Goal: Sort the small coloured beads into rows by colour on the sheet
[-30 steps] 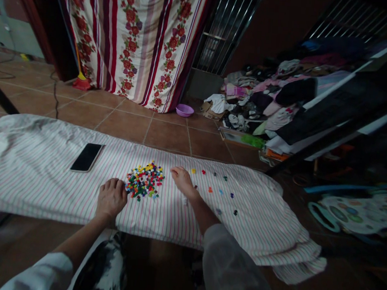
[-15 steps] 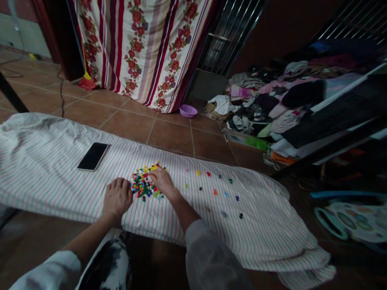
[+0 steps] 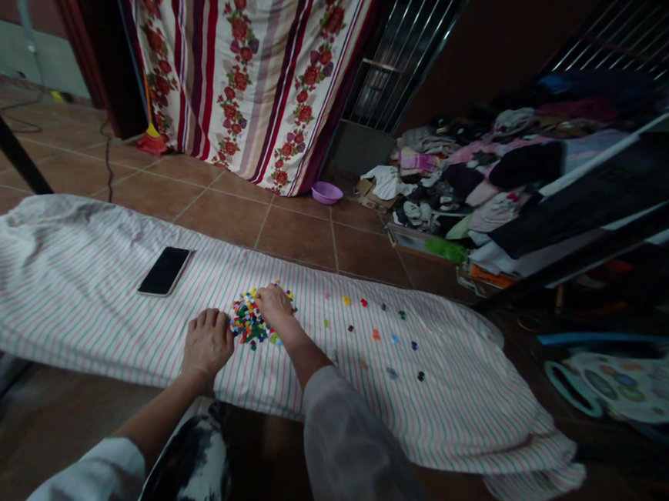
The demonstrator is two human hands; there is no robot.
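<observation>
A heap of small, brightly coloured plastic pieces lies on a striped cloth. At its left edge my left hand rests palm down, fingers slightly bent and holding nothing visible. Over the heap's upper right side, my right hand reaches in with its fingers pinched together; whatever lies between the fingertips is too small to make out. To the right, little groups sorted by colour sit apart in rows, among them yellow pieces, red pieces, orange pieces and black pieces.
A phone lies on the cloth left of the heap. Beyond the cloth are a tiled floor, a purple basin, a floral curtain and a broom. Piled clothes and a dark slanted bar stand at the right.
My right hand has shifted slightly up and left over the heap, its forearm swinging left. My left hand stays by the heap's edge. The whole view has drifted slightly.
</observation>
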